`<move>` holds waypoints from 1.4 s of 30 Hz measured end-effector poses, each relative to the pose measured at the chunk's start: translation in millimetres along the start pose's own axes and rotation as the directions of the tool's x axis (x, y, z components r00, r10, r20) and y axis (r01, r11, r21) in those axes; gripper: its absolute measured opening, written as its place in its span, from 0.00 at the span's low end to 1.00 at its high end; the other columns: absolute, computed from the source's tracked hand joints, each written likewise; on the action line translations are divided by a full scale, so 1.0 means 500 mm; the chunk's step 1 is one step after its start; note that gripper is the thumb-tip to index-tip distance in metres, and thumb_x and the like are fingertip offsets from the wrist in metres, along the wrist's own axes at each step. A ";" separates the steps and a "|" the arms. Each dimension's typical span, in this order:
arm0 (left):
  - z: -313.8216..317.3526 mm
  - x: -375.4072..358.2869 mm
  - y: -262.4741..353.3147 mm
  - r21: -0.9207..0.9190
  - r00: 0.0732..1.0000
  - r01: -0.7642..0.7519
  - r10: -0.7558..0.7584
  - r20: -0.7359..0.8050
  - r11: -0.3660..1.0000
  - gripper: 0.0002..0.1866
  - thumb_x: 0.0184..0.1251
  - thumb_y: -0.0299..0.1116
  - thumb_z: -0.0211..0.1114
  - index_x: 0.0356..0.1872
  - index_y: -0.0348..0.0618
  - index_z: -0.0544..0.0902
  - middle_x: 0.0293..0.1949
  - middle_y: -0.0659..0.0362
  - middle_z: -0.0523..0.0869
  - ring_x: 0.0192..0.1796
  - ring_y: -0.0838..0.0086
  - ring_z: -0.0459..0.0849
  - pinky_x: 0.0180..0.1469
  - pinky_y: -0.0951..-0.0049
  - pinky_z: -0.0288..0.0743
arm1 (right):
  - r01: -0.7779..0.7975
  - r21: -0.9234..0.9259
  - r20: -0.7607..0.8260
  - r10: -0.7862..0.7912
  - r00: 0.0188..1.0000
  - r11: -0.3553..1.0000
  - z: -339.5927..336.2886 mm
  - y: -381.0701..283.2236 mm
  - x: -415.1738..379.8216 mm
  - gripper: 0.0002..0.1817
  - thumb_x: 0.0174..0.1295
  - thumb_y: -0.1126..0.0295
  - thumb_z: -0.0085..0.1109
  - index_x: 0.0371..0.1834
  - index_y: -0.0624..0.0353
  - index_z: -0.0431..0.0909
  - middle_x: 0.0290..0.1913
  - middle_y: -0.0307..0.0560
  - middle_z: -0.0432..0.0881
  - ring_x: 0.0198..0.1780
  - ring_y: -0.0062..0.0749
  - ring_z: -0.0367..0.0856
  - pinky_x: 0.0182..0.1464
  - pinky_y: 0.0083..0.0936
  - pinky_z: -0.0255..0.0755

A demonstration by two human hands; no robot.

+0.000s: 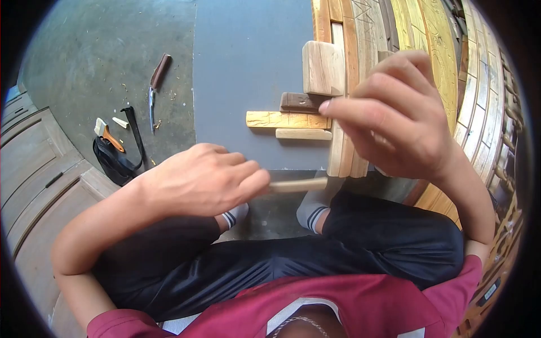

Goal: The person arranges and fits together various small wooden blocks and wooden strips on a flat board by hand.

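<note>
My left hand [217, 177] is closed around one end of a thin pale wooden strip [300, 185], which points to the right above the floor between my feet. Raised over the boards, my right hand [403, 115] has curled fingers; whatever they hold, if anything, is hidden. Its index fingertip overlaps a dark brown wood block [297, 102] in view; contact cannot be judged. Around that block lie a pale rounded wood block [323, 69], a yellow carved wood piece [276, 120] and a small light wood strip [303, 134]. Long narrow planks [336, 155] run beside them.
A grey board [242, 62] covers the floor ahead. On the left lie a knife-like tool with a brown handle [160, 73], a paintbrush [110, 136] and a black strapped item [112, 160]. Wooden panels [51, 180] stand at far left; patterned boards [476, 84] fill the right.
</note>
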State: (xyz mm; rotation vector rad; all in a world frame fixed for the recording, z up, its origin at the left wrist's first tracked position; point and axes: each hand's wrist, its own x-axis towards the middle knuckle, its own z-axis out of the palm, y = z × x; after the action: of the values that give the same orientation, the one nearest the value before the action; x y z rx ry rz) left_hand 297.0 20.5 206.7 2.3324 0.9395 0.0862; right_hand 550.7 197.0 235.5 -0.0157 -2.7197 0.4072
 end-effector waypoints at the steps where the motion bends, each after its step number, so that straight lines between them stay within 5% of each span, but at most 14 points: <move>1: 0.002 0.003 0.002 0.006 0.999 0.043 -0.043 -0.019 0.999 0.09 0.74 0.37 0.60 0.41 0.44 0.74 0.30 0.60 0.80 0.35 0.67 0.87 0.35 0.64 0.81 | 0.020 0.009 -0.007 -0.020 1.000 1.000 0.006 -0.005 -0.008 0.20 0.50 0.76 0.76 0.50 0.52 0.90 0.31 0.33 0.79 0.36 0.31 0.75 0.47 0.32 0.64; 8: 0.015 0.005 -0.001 0.100 0.964 0.214 -0.194 -0.183 0.972 0.11 0.72 0.36 0.69 0.39 0.46 0.74 0.29 0.61 0.76 0.30 0.68 0.82 0.31 0.65 0.77 | 0.130 0.089 0.091 -0.138 0.986 0.988 0.018 -0.039 -0.051 0.20 0.51 0.67 0.75 0.50 0.54 0.90 0.30 0.32 0.74 0.32 0.27 0.72 0.46 0.30 0.64; 16: 0.017 0.011 -0.010 0.217 0.902 0.323 -0.230 -0.365 0.921 0.19 0.69 0.47 0.75 0.33 0.48 0.75 0.25 0.63 0.77 0.28 0.71 0.83 0.29 0.68 0.76 | 0.138 -0.006 0.257 -0.132 0.957 0.990 0.030 -0.066 -0.061 0.19 0.63 0.62 0.72 0.53 0.60 0.90 0.33 0.33 0.77 0.42 0.27 0.79 0.54 0.31 0.76; 25: 0.011 -0.007 -0.019 0.129 0.922 0.257 -0.204 -0.328 0.958 0.23 0.64 0.52 0.80 0.38 0.48 0.78 0.27 0.63 0.80 0.29 0.69 0.85 0.30 0.68 0.76 | 0.092 -0.030 0.329 -0.077 0.941 0.995 0.030 -0.066 -0.059 0.22 0.63 0.59 0.72 0.56 0.61 0.90 0.33 0.34 0.78 0.43 0.29 0.80 0.58 0.32 0.76; 42: 0.015 -0.009 -0.035 0.059 0.900 0.281 -0.242 -0.364 0.958 0.20 0.66 0.46 0.80 0.37 0.47 0.76 0.27 0.59 0.82 0.29 0.63 0.86 0.31 0.66 0.79 | 0.097 -0.027 0.297 -0.085 0.951 0.995 0.034 -0.061 -0.047 0.22 0.59 0.63 0.73 0.55 0.62 0.90 0.30 0.32 0.76 0.38 0.25 0.78 0.52 0.29 0.75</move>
State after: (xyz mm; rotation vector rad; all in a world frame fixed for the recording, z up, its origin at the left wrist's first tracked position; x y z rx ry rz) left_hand 285.0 23.3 191.3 2.3076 1.4638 0.3622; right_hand 567.2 161.4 220.4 0.1726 -3.0093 0.3498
